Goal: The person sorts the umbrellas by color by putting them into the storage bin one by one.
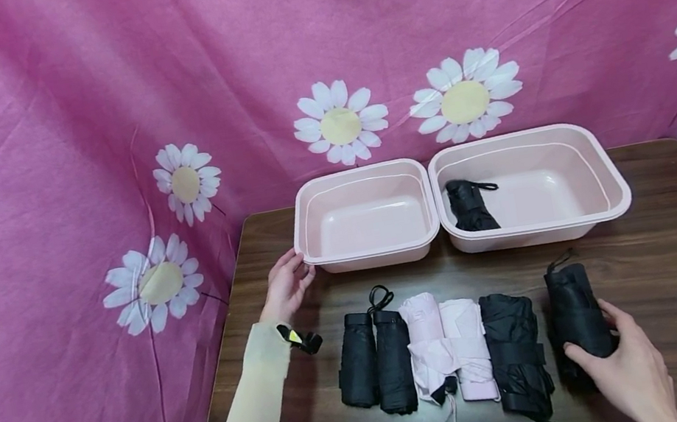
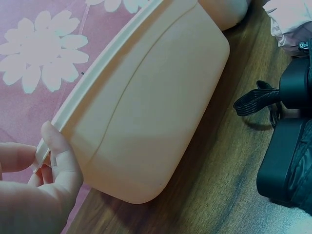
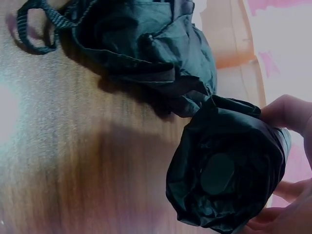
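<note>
My left hand (image 1: 287,287) pinches the rim of the left pale pink basin (image 1: 376,260) at its near left corner. In the left wrist view, thumb and fingers (image 2: 57,141) sit on either side of that rim. A folded black umbrella (image 1: 579,312) is gripped by my right hand (image 1: 634,370) at the right of the table. The right wrist view shows the end of this umbrella (image 3: 226,170) facing the camera. Left of it lie a bulky black umbrella (image 1: 515,353), two pale pink umbrellas (image 1: 422,320) and two slim black umbrellas (image 1: 357,361) in a row.
The right pale pink basin (image 1: 537,231) stands beside the left one, with one black umbrella (image 1: 470,205) lying at its left side. Both basins are at the back of the brown wooden table (image 1: 676,221). A pink flowered cloth (image 1: 234,71) hangs behind.
</note>
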### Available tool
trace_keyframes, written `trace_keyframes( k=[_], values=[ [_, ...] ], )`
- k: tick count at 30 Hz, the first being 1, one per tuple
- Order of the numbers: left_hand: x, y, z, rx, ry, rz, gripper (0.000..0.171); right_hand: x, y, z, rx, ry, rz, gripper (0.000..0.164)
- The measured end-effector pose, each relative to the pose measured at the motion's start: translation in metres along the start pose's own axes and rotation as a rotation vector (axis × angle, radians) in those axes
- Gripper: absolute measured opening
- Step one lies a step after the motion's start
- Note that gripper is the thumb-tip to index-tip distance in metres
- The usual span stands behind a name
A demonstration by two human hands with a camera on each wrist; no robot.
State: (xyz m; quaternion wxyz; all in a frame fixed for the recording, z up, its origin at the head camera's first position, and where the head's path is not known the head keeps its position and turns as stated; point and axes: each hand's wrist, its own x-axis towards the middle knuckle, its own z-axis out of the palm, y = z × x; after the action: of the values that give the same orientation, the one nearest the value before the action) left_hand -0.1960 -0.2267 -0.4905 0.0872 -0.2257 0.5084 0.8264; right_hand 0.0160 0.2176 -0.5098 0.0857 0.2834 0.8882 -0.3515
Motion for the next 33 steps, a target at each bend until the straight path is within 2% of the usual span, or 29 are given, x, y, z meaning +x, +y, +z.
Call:
trace_keyframes(
  k=[8, 15, 26, 33],
  values=[
    [0.000, 0.000, 0.000, 0.012, 0.004, -0.002, 0.045, -0.001, -0.003, -0.002, 0.106, 0.062, 0.029, 0.089],
    [0.000, 0.000, 0.000, 0.009, -0.001, -0.004, 0.044, -0.002, -0.007, -0.007, 0.208, 0.123, 0.016, 0.087],
    [-0.001, 0.000, 0.000, 0.008, -0.008, -0.004, 0.041, -0.003, -0.015, -0.010, 0.222, 0.120, 0.011, 0.089],
    [0.001, -0.001, -0.001, 0.013, -0.007, -0.008, 0.043, -0.005, -0.020, -0.011, 0.267, 0.205, -0.025, 0.083]
  ],
)
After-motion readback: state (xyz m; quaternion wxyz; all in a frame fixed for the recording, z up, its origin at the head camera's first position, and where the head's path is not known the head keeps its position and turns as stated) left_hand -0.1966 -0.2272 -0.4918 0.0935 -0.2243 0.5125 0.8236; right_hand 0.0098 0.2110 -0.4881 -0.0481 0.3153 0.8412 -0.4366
